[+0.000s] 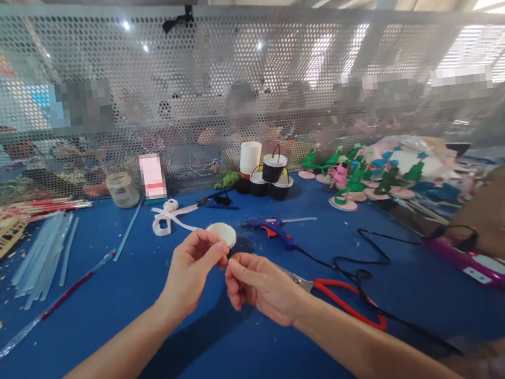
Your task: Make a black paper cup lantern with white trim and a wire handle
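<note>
My left hand (pixel 191 266) pinches a small white round cup (pixel 223 234) between thumb and fingers, its open rim facing up and toward me. Close beside it, almost touching, my right hand (pixel 263 285) is closed with thumb against fingers. A bit of something dark shows between the two hands below the cup, but what the right fingers hold is hidden. A blue glue gun (pixel 270 229) lies just beyond the hands. Scissors with red handles (pixel 342 295) lie partly behind my right wrist.
White ribbon (pixel 171 216), clear glue sticks (pixel 45 255) and a jar (pixel 122 190) are on the left. Small black buckets (pixel 274 169) and stacked white cups (pixel 250 157) stand behind. Green figures (pixel 356 180), a cable (pixel 315 259), a purple power strip (pixel 475 261) and another person's arm (pixel 501 210) are on the right.
</note>
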The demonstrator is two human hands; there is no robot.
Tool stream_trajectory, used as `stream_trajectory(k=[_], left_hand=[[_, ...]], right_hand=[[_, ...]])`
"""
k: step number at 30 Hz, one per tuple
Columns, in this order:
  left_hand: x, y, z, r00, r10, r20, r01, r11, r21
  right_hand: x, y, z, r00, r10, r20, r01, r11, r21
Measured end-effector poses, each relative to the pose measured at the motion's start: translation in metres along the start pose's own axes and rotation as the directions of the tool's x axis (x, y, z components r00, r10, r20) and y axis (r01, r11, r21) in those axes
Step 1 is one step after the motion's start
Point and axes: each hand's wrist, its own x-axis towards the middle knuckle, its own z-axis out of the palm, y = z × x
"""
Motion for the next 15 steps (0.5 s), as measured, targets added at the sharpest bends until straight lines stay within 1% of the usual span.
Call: stream_trajectory(k=[4,10,13,15], left_hand=[[-0.0001,0.0002,0.0004,1.000,-0.003,-0.009,0.003,1.000,0.000],[0.0026,0.0009,-0.0038,1.000,0.024,0.012,-0.025,0.999,0.043],[0.0057,0.0041,-0.0070,1.000,0.029,0.010,-0.029,1.000,-0.008],[0.0074,0.0074,-0.0088,0.999,0.036,-0.002,-0.036,0.998,-0.053]], right_hand=[[0.0005,0.0012,-0.0008,1.000,-0.003,0.006,0.003,1.000,-0.003],[0.0005,-0.0008,-0.0012,1.000,-0.012,0.003,0.012,1.000,-0.020],[-0.0007,-0.0035,-0.0014,0.999,0.000,0.045,0.001,1.000,-0.030],[-0.0018,-0.0047,-0.0019,0.996,0.034,0.077,-0.030,0.999,-0.043]])
